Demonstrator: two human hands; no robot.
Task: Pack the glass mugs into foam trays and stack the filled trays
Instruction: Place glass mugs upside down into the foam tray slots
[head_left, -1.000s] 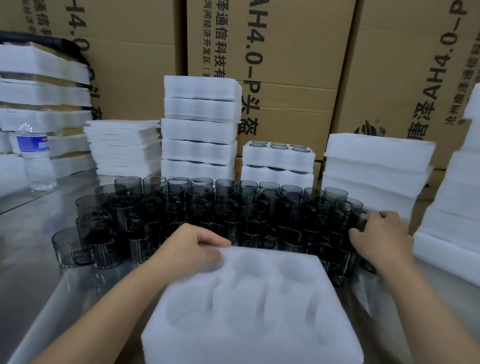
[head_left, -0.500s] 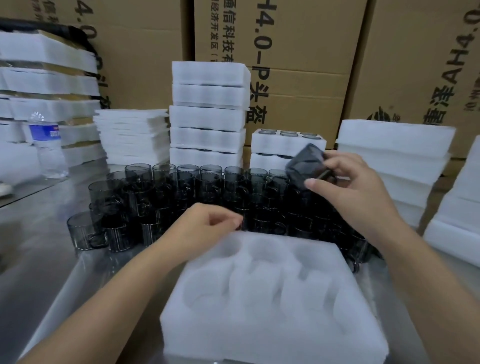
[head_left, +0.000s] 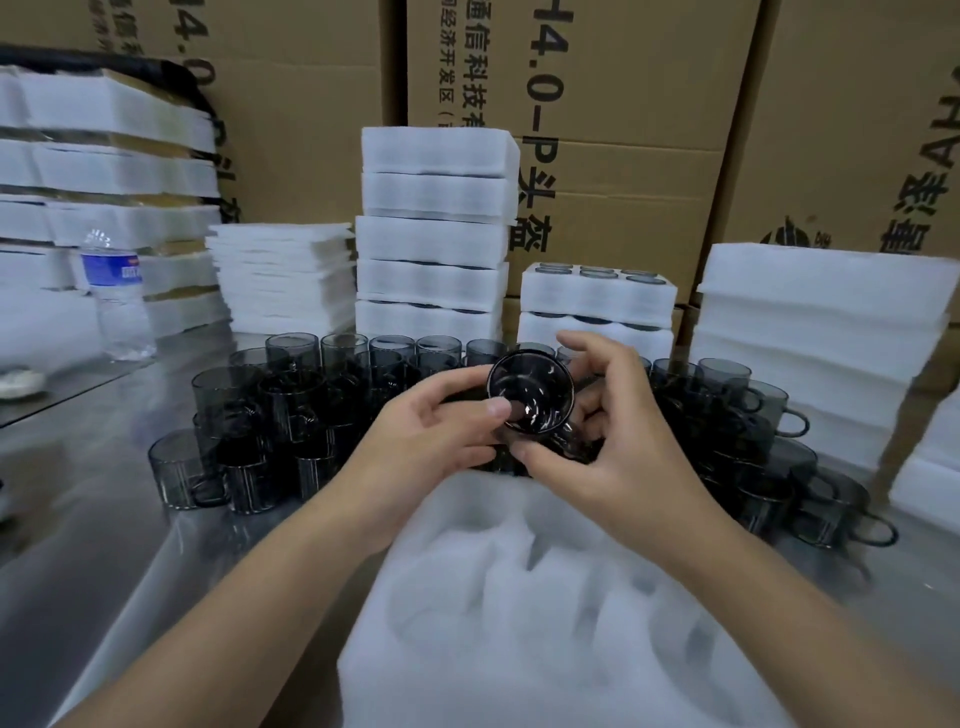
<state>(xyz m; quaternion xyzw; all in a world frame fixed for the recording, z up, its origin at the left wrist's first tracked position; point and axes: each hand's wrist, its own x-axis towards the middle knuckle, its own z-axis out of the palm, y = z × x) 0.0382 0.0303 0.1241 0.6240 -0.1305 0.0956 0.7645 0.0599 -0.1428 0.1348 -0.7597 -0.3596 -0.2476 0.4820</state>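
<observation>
1. Background: a wall of brown cardboard cartons (head_left: 597, 130) with black printed characters. In front of it is a grey, shiny metal desk (head_left: 78, 467).
2. Left hand (head_left: 431, 441): the forearm comes in from bottom left. The thumb lies across the lower-left edge of a dark smoked-glass mug (head_left: 530, 397), and the fingers curl behind it, gripping.
3. Right hand (head_left: 623, 441): the forearm comes in from bottom right. The thumb is tucked under the mug, the index finger is lifted above it, and the other fingers curl round its far side. This hand grips the same mug.
4. The mug is held off the desk, between the hands, above the far edge of the white moulded foam tray (head_left: 519, 597). It is tipped so that one round end faces the camera; mouth or base, I cannot tell. The right palm mostly hides its handle.
5. The foam tray sits nearest the camera and is cut off by the bottom edge. It is blurred: rounded recesses show, but their count is unclear.
6. A crowd of matching smoked-glass mugs (head_left: 311, 405) stands upright on the desk beyond the tray. The hands hide the middle of the crowd.
7. Behind the mugs is a tall stack of white foam trays (head_left: 436, 234). To its right is a short two-tray stack (head_left: 597, 306), with mug rims showing in its top layer.
8. A pile of thin white foam sheets (head_left: 283, 280) stands left of the tall stack, and thick white foam slabs (head_left: 821, 338) are stacked at right.
9. A clear plastic water bottle with a blue label (head_left: 117, 296) stands at far left.
</observation>
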